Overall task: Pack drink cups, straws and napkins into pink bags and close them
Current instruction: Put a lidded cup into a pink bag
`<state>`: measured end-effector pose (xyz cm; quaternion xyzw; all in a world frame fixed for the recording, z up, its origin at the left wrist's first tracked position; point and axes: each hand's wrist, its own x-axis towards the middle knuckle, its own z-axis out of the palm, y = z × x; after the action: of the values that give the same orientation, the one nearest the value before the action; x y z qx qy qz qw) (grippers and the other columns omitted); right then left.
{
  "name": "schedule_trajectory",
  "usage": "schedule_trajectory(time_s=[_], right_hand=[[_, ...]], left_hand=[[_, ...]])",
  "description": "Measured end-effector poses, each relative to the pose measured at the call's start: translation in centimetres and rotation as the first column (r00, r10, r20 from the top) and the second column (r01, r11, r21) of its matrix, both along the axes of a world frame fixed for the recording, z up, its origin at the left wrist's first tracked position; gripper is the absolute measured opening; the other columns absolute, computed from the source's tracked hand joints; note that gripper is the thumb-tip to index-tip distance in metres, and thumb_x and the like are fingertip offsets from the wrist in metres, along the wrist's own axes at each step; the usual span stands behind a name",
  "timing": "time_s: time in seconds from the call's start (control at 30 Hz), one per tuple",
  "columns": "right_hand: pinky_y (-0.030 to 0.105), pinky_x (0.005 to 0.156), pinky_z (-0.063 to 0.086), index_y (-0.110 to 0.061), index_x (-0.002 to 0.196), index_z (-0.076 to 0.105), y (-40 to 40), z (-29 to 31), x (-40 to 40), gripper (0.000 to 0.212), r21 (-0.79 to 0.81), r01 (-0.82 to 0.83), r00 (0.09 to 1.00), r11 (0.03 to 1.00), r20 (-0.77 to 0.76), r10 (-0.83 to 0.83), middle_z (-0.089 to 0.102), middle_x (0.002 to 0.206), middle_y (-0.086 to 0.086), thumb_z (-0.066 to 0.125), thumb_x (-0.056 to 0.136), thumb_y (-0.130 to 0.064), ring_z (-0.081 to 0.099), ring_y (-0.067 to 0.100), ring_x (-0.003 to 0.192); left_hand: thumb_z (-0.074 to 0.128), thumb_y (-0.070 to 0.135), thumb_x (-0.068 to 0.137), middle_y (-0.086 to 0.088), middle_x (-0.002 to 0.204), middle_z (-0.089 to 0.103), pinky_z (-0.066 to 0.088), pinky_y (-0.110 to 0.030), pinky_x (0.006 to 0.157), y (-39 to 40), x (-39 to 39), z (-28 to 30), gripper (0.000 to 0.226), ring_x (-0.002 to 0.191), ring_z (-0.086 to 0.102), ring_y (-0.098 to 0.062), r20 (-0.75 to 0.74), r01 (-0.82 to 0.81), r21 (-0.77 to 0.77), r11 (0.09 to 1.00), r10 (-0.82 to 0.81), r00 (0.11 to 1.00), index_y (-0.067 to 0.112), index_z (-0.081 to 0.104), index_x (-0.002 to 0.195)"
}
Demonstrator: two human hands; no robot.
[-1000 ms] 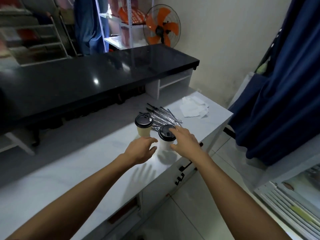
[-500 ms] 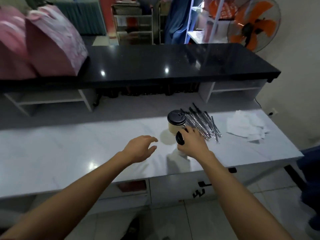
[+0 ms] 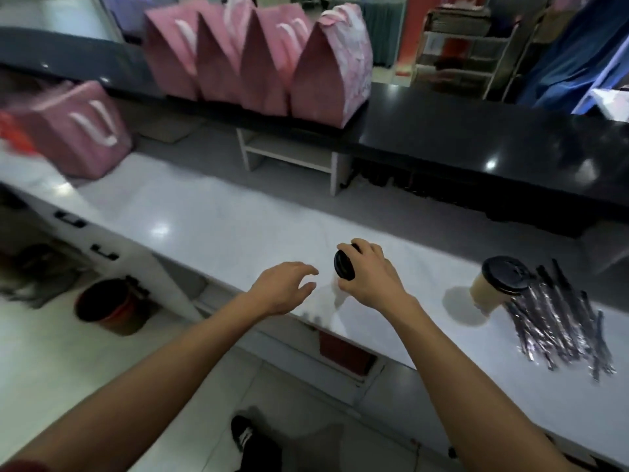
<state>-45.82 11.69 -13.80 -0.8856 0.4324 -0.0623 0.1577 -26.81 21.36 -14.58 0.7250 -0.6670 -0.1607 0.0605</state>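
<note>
My right hand (image 3: 369, 279) grips a drink cup with a black lid (image 3: 344, 265), tilted so the lid faces left, above the white counter (image 3: 211, 229). Just left of it, my left hand (image 3: 284, 287) hovers with relaxed, spread fingers and holds nothing. A second cup (image 3: 493, 284), tan with a black lid, stands on the counter to the right. Beside it lies a pile of foil-wrapped straws (image 3: 558, 318). One pink bag (image 3: 73, 131) sits at the counter's far left. Several more pink bags (image 3: 262, 59) stand in a row on the black upper counter (image 3: 476, 137).
A red and black bin (image 3: 109, 306) stands on the floor at the left, below the counter's drawers (image 3: 102, 253). A small white shelf (image 3: 289, 151) sits under the black counter. My shoe (image 3: 245, 437) shows on the tiled floor.
My view has swung left, bringing the pink bags into sight. My right hand has carried the cup leftward, away from the second cup and the straws. My left hand stays beside it.
</note>
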Motion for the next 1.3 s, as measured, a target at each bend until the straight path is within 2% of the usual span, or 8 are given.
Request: schedule_trajectory(time_s=[0.17, 0.3, 0.4, 0.63, 0.83, 0.93, 1.13, 1.3], right_hand=[[0.047, 0.105, 0.043, -0.03, 0.148, 0.036, 1.6, 0.3, 11.5, 0.068, -0.024, -0.209, 0.978, 0.978, 0.015, 0.209, 0.034, 0.151, -0.002, 0.065, 0.087, -0.036, 0.03, 0.027, 0.138], [0.049, 0.104, 0.044, -0.03, 0.149, 0.035, 2.6, 0.4, 19.9, 0.069, -0.058, -0.329, 0.943, 0.942, 0.02, 0.331, 0.034, 0.151, -0.002, 0.066, 0.087, -0.037, 0.03, 0.028, 0.138], [0.049, 0.104, 0.044, -0.03, 0.151, 0.032, 3.4, 0.7, 26.3, 0.073, -0.063, -0.395, 0.918, 0.916, 0.02, 0.397, 0.031, 0.155, -0.001, 0.066, 0.088, -0.039, 0.028, 0.028, 0.14], [0.05, 0.106, 0.042, -0.028, 0.151, 0.03, 6.0, 1.9, 40.7, 0.074, -0.092, -0.54, 0.84, 0.837, 0.01, 0.543, 0.023, 0.162, 0.0, 0.067, 0.089, -0.041, 0.024, 0.029, 0.144], [0.049, 0.106, 0.041, -0.027, 0.152, 0.032, 11.1, 3.3, 51.7, 0.079, -0.113, -0.685, 0.726, 0.719, -0.037, 0.686, 0.025, 0.161, 0.003, 0.071, 0.086, -0.044, 0.025, 0.031, 0.144], [0.049, 0.106, 0.041, -0.027, 0.152, 0.034, 13.7, 3.4, 55.5, 0.077, -0.127, -0.725, 0.684, 0.677, -0.018, 0.729, 0.027, 0.16, 0.004, 0.071, 0.087, -0.045, 0.027, 0.031, 0.143], [0.048, 0.109, 0.037, -0.029, 0.152, 0.033, 16.9, 2.7, 61.0, 0.077, -0.13, -0.798, 0.595, 0.588, -0.015, 0.804, 0.028, 0.16, 0.002, 0.069, 0.087, -0.048, 0.026, 0.029, 0.145], [0.047, 0.112, 0.031, -0.029, 0.153, 0.031, 17.0, 1.8, 64.4, 0.078, -0.122, -0.832, 0.544, 0.542, 0.016, 0.839, 0.027, 0.16, 0.002, 0.069, 0.088, -0.048, 0.025, 0.028, 0.145]], left_hand=[[0.047, 0.044, 0.103, 0.008, 0.147, 0.053, 0.042, -0.037, 0.108, 4.1, 10.0, -1.0, 0.042, 0.134, 0.048, -0.015, -0.031, -0.224, -0.002, 0.975, 0.224, 0.974, 0.031, 0.051, 0.142], [0.049, 0.046, 0.101, 0.008, 0.148, 0.053, 0.046, -0.043, 0.106, 7.3, 18.2, -1.4, 0.043, 0.127, 0.056, -0.015, -0.108, -0.402, -0.005, 0.916, 0.399, 0.911, 0.033, 0.05, 0.142], [0.048, 0.044, 0.102, 0.006, 0.146, 0.054, 0.045, -0.042, 0.106, 9.4, 23.6, -1.4, 0.044, 0.132, 0.051, -0.017, -0.106, -0.479, 0.003, 0.878, 0.477, 0.873, 0.031, 0.05, 0.144], [0.049, 0.044, 0.102, 0.004, 0.147, 0.054, 0.046, -0.043, 0.105, 14.6, 34.8, -1.1, 0.044, 0.133, 0.051, -0.021, -0.136, -0.593, -0.045, 0.804, 0.583, 0.801, 0.03, 0.05, 0.143], [0.048, 0.04, 0.1, 0.004, 0.139, 0.059, 0.049, -0.042, 0.098, 21.5, 41.8, 0.1, 0.039, 0.126, 0.054, -0.02, -0.021, -0.664, -0.071, 0.744, 0.664, 0.747, 0.029, 0.056, 0.137], [0.047, 0.038, 0.1, 0.003, 0.137, 0.06, 0.051, -0.043, 0.093, 24.7, 43.6, 0.6, 0.036, 0.122, 0.056, -0.022, 0.025, -0.704, -0.068, 0.707, 0.707, 0.707, 0.028, 0.059, 0.132], [0.049, 0.04, 0.101, 0.002, 0.143, 0.057, 0.048, -0.042, 0.1, 29.3, 47.2, 1.3, 0.042, 0.127, 0.054, -0.024, 0.022, -0.796, -0.065, 0.601, 0.799, 0.601, 0.029, 0.053, 0.141], [0.047, 0.04, 0.102, 0.005, 0.145, 0.054, 0.047, -0.041, 0.101, 30.0, 50.6, 0.8, 0.043, 0.129, 0.052, -0.021, 0.05, -0.824, -0.034, 0.566, 0.824, 0.564, 0.03, 0.051, 0.143]])
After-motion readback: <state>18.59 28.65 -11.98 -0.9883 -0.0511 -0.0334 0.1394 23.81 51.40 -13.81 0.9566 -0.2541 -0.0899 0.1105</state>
